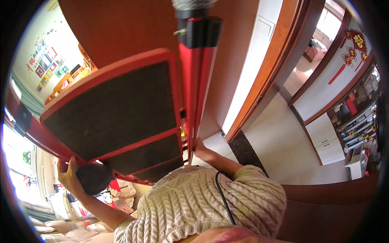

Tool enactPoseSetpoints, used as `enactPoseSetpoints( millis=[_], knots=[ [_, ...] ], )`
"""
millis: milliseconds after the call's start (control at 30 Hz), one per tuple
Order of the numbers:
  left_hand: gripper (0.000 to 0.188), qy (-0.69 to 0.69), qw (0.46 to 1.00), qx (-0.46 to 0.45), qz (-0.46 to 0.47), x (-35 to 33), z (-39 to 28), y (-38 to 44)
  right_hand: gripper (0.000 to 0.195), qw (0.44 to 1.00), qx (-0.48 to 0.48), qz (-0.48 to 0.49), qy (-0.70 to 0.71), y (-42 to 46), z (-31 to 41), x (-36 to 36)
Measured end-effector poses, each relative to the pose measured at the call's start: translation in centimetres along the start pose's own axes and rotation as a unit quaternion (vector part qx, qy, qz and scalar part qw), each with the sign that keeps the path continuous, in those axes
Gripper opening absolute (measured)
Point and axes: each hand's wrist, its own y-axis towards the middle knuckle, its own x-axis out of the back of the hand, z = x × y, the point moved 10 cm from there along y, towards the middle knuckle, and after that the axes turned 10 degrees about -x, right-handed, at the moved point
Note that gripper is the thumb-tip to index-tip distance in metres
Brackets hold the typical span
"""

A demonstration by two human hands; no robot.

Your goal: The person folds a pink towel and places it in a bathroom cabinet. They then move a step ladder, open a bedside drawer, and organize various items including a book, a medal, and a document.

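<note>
Before me stands a red metal frame with black textured panels [118, 106], which looks like a step ladder. My left hand [68, 177] is closed around the lower end of its left red rail [50, 138], thumb uppermost. Right beside that hand is a round black part [94, 178]. My right hand [200, 148] is at the right red upright [196, 88], low down, its fingers partly hidden by the upright. A black plastic joint [199, 30] with a bolt sits near the top of this upright, below a plastic-wrapped end [194, 4].
A brown wooden panel [127, 27] rises behind the frame. To the right are a wooden door frame [261, 85], a dark threshold [247, 152] and pale floor tiles [279, 142]. White cabinets [325, 139] stand farther right. Bags and cloth items [73, 206] lie at lower left.
</note>
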Motion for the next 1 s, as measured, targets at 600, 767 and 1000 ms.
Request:
enactPoseSetpoints(
  millis=[600, 767, 1000],
  knots=[
    [0.034, -0.063, 0.996, -0.002, 0.061, -22.5, -9.4, -4.3, 0.020, 0.969, 0.231, -0.089, -0.018, -1.1, 23.1, 18.6],
    [0.046, 0.046, 0.994, -0.022, 0.101, -25.9, -8.7, -1.7, 0.025, 0.947, 0.279, -0.122, -0.105, 1.9, 26.6, 23.1],
    [0.060, 0.105, 0.980, -0.107, 0.131, -23.5, -0.5, 1.2, 0.019, 0.949, 0.241, -0.202, 0.004, 7.7, 21.8, 25.3]
  ],
)
